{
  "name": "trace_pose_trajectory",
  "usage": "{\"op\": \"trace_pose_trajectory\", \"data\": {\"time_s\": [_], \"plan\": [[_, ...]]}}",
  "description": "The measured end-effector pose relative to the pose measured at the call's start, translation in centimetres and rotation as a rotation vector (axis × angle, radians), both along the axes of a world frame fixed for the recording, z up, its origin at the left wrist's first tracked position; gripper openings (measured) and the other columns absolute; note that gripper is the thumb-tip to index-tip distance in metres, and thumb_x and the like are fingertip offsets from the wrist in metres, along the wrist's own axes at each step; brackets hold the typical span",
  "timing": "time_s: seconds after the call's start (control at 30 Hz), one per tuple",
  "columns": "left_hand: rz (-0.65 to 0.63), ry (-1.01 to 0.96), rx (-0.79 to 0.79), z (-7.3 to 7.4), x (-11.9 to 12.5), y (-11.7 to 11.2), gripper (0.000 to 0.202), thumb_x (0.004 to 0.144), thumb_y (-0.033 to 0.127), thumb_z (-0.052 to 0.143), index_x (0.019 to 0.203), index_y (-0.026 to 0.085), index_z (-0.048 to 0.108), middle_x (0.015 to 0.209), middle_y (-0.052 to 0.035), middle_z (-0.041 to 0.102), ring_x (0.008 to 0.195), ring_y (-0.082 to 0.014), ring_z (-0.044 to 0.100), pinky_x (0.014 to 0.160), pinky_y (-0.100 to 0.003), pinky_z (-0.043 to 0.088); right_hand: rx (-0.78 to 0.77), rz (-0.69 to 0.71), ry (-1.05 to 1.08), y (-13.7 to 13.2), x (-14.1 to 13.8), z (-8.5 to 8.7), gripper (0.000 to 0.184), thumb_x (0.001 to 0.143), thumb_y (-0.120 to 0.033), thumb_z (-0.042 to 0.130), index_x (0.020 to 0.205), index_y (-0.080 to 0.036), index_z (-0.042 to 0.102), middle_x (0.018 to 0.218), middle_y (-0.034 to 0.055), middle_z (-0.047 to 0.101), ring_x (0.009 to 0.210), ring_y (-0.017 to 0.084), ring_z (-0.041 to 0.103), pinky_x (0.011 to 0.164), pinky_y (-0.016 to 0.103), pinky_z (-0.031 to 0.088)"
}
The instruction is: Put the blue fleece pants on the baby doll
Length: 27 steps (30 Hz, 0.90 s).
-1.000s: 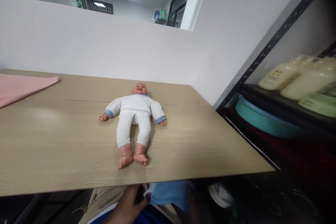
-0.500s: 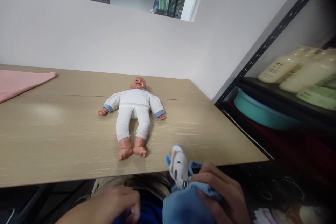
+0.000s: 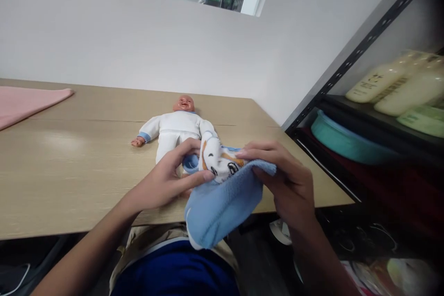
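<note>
Both hands have come up from below the table's near edge and now hold the blue cloth [image 3: 222, 203] just in front of the doll [image 3: 173, 128], hiding its legs. The left hand [image 3: 169, 178] pinches the cloth's white printed end between thumb and curled fingers. The right hand [image 3: 287, 185] grips the upper hem, fingers closed over it, and the rest hangs down towards the lap. The doll lies face up on the table [image 3: 69, 171], with bare wood to its left. A pink cloth [image 3: 24, 104] lies far left of the doll, and right of it stands a rack [image 3: 364, 46] with a teal basin [image 3: 343, 143] and bottles [image 3: 374, 85].
</note>
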State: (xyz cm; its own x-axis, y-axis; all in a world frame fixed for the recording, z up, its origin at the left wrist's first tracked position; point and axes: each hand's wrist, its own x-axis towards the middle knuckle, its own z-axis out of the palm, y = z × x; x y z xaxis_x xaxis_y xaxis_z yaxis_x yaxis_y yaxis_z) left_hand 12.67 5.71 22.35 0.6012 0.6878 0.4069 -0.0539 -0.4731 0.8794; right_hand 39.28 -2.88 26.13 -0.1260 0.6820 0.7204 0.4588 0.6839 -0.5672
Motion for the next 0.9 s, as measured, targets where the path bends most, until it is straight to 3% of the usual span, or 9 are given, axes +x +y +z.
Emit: {"op": "trace_pose_trajectory", "data": {"time_s": [0.13, 0.23, 0.3, 0.37, 0.47, 0.57, 0.63, 0.77, 0.9], "plan": [[0.121, -0.071, 0.103, -0.4, -0.5, 1.4, 0.032, 0.104, 0.051, 0.085, 0.123, 0.027, 0.076, 0.115, -0.0072, 0.075, 0.113, -0.0313, 0.074, 0.1, -0.044, 0.067, -0.095, 0.097, -0.016, 1.0, 1.3, 0.2, 0.032, 0.115, -0.051, 0.069, 0.138, -0.036, 0.085, 0.144, 0.0086, 0.076, 0.142, 0.034, 0.068, 0.12, 0.051, 0.059], [0.122, -0.127, 0.153, -0.2, -0.8, 1.9, 0.032, 0.107, 0.054, 0.08, 0.122, 0.027, 0.074, 0.116, -0.0074, 0.075, 0.11, -0.0288, 0.074, 0.1, -0.043, 0.066, -0.322, 0.262, 0.021, 1.6, 1.8, 0.1, 0.064, 0.109, -0.075, 0.066, 0.161, -0.038, 0.068, 0.17, 0.0075, 0.061, 0.164, 0.038, 0.052, 0.133, 0.056, 0.049], [0.086, -0.163, 0.183, 0.0, -0.8, 2.2, 0.028, 0.111, 0.054, 0.075, 0.122, 0.028, 0.072, 0.119, -0.0063, 0.075, 0.109, -0.0258, 0.073, 0.102, -0.041, 0.064, -0.436, 0.324, 0.022, 1.9, 1.6, 0.1, 0.079, 0.103, -0.083, 0.07, 0.167, -0.039, 0.061, 0.174, 0.0082, 0.058, 0.164, 0.04, 0.052, 0.133, 0.055, 0.05], [0.077, -0.216, 0.205, 0.2, -0.5, 2.5, 0.025, 0.113, 0.052, 0.072, 0.123, 0.03, 0.07, 0.12, -0.0052, 0.074, 0.108, -0.024, 0.073, 0.101, -0.039, 0.063, -0.433, 0.33, -0.02, 2.1, 1.0, 0.2, 0.081, 0.099, -0.083, 0.075, 0.165, -0.037, 0.064, 0.163, 0.0099, 0.066, 0.153, 0.039, 0.062, 0.129, 0.051, 0.053], [0.137, -0.301, 0.225, 0.2, -0.1, 2.8, 0.023, 0.113, 0.049, 0.074, 0.12, 0.03, 0.065, 0.112, -0.0034, 0.072, 0.104, -0.022, 0.072, 0.095, -0.036, 0.061, -0.347, 0.3, -0.086, 2.4, -0.1, 0.2, 0.072, 0.103, -0.078, 0.075, 0.159, -0.032, 0.069, 0.126, 0.0067, 0.075, 0.119, 0.03, 0.074, 0.111, 0.041, 0.06], [0.184, -0.358, 0.238, -0.2, 0.1, 3.1, 0.022, 0.113, 0.045, 0.076, 0.118, 0.029, 0.062, 0.107, -0.0011, 0.069, 0.1, -0.0191, 0.071, 0.091, -0.032, 0.059, -0.29, 0.223, -0.154, 2.6, -1.1, 0.1, 0.053, 0.109, -0.066, 0.076, 0.147, -0.03, 0.073, 0.105, 0.0025, 0.07, 0.098, 0.024, 0.071, 0.094, 0.035, 0.06], [0.183, -0.362, 0.246, -0.5, 0.2, 3.3, 0.022, 0.113, 0.043, 0.076, 0.123, 0.029, 0.061, 0.109, -0.0014, 0.07, 0.1, -0.0181, 0.071, 0.088, -0.03, 0.059, -0.24, 0.202, -0.205, 2.8, -1.6, -0.1, 0.042, 0.109, -0.064, 0.076, 0.13, -0.028, 0.077, 0.108, 0.0045, 0.07, 0.101, 0.025, 0.07, 0.093, 0.036, 0.059], [0.143, -0.38, 0.248, -1.1, 0.3, 3.6, 0.041, 0.113, 0.034, 0.077, 0.149, 0.036, 0.056, 0.115, -0.0019, 0.073, 0.101, -0.0171, 0.071, 0.081, -0.026, 0.057, -0.179, 0.26, -0.193, 3.2, -2.3, -0.5, 0.048, 0.098, -0.073, 0.084, 0.11, -0.027, 0.075, 0.125, 0.0093, 0.072, 0.119, 0.03, 0.072, 0.102, 0.041, 0.06], [0.136, -0.371, 0.277, -1.3, 0.2, 3.7, 0.054, 0.11, 0.025, 0.081, 0.157, 0.039, 0.059, 0.115, -0.0011, 0.073, 0.105, -0.0157, 0.071, 0.088, -0.024, 0.058, -0.164, 0.275, -0.118, 3.5, -2.4, -1.2, 0.027, 0.11, -0.045, 0.081, 0.097, -0.027, 0.067, 0.132, 0.0054, 0.074, 0.127, 0.026, 0.073, 0.107, 0.038, 0.057]]}}
